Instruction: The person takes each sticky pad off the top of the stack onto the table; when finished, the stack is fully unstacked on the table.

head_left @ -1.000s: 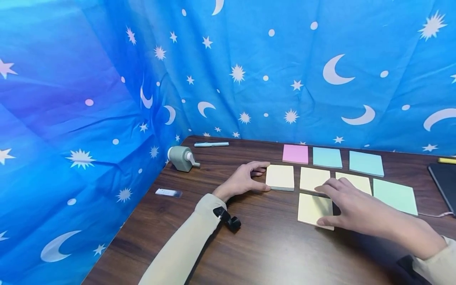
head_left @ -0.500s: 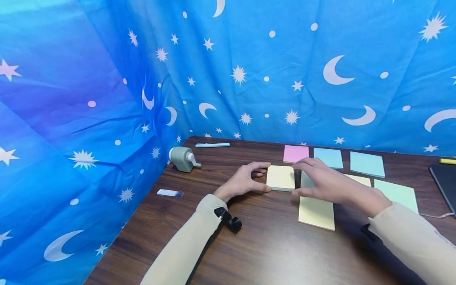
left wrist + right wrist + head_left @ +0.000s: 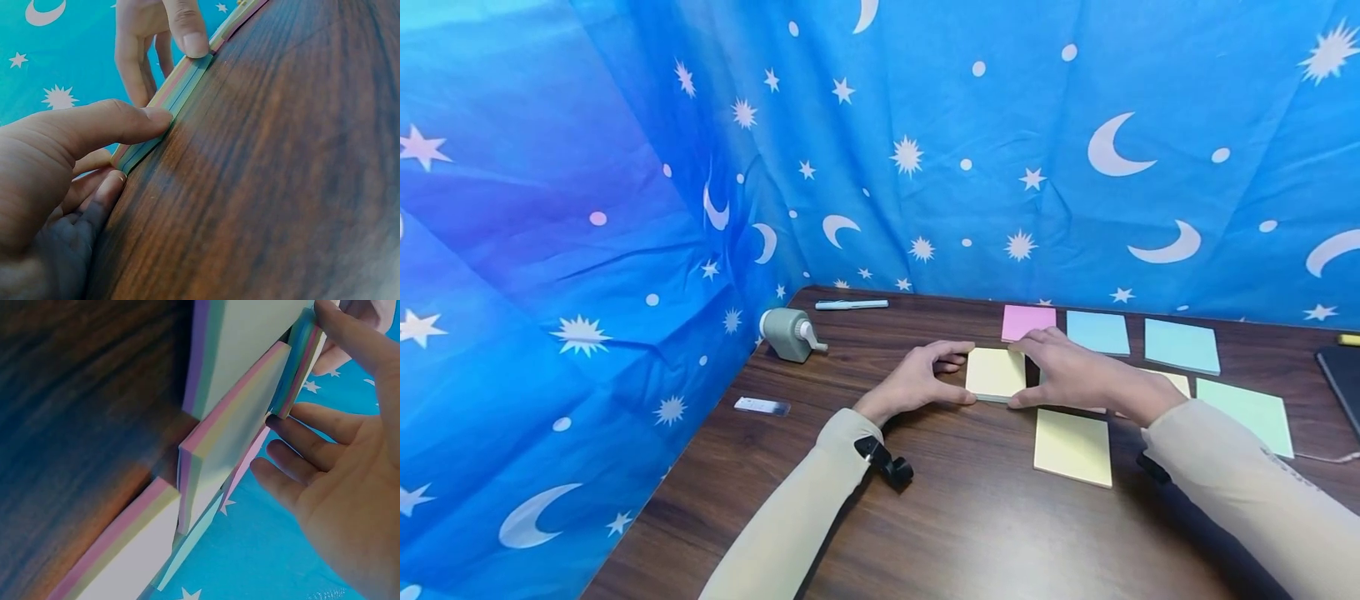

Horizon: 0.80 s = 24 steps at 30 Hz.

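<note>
A stack of sticky notes (image 3: 996, 371) with a pale yellow top lies flat on the table between both hands. My left hand (image 3: 917, 379) pinches its left side, thumb at the near corner and fingers at the far one. From the opposite side my right hand (image 3: 1071, 375) holds the right corners in the same way. Coloured layers show along the edge of the stack (image 3: 184, 81) in the left wrist view. Under and beside the right hand lie further pads, partly hidden; a yellow pad (image 3: 1072, 447) lies nearer the front.
Behind are a pink pad (image 3: 1028, 321), a blue pad (image 3: 1097, 333) and a mint pad (image 3: 1182, 345). A green pad (image 3: 1243, 412) lies right. At left stand a grey-green sharpener-like device with a crank (image 3: 790, 335), a light blue pen (image 3: 852, 305) and a small clear strip (image 3: 762, 407).
My right hand has moved left from the front yellow pad to the right side of the sticky-note stack and closed in on its corners. The left hand has stayed in place.
</note>
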Each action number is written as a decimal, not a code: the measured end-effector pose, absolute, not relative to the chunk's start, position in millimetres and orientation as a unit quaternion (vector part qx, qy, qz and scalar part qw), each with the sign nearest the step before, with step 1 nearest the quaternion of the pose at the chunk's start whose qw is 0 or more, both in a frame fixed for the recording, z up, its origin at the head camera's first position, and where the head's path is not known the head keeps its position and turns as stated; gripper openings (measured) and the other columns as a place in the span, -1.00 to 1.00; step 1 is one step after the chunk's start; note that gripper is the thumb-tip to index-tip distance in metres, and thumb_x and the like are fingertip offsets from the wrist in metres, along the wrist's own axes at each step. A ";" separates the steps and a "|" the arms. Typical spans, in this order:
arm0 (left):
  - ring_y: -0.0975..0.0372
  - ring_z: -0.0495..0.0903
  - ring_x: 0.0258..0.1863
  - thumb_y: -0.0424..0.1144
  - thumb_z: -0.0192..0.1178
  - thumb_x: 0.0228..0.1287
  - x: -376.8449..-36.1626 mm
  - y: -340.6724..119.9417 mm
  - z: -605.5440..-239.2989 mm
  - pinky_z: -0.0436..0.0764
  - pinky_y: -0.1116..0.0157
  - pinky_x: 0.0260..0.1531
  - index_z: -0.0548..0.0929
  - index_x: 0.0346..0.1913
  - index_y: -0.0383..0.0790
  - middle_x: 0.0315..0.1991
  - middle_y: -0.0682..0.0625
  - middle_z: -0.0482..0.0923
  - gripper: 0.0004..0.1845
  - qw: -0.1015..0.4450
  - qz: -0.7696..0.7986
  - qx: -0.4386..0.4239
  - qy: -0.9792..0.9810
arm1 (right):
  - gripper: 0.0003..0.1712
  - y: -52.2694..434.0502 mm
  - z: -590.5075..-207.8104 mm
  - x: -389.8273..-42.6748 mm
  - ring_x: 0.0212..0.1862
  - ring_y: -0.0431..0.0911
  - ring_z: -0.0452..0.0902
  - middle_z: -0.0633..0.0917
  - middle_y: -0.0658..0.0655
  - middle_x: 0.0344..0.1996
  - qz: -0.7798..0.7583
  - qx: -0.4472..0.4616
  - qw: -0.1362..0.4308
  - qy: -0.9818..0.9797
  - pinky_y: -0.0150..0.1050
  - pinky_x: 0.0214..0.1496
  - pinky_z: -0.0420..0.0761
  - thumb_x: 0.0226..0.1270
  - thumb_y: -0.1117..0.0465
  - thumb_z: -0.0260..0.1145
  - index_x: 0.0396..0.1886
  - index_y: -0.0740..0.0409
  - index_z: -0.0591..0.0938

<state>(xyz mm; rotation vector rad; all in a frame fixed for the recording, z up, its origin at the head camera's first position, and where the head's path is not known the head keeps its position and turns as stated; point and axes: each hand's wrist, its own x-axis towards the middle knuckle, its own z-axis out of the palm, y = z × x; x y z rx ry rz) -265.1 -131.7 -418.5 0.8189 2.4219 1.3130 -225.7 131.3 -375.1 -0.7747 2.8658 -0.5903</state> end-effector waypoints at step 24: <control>0.29 0.56 0.24 -0.30 0.59 0.19 -266.7 -131.8 -419.7 0.52 0.40 0.26 0.59 0.45 -0.22 0.40 -0.04 0.53 -0.27 0.126 0.451 0.305 0.829 | -0.03 145.2 -371.9 -223.1 0.16 0.28 0.46 0.62 0.38 0.12 -0.175 -0.289 0.019 0.941 0.27 0.23 0.52 0.12 -0.12 0.68 0.30 0.48 0.57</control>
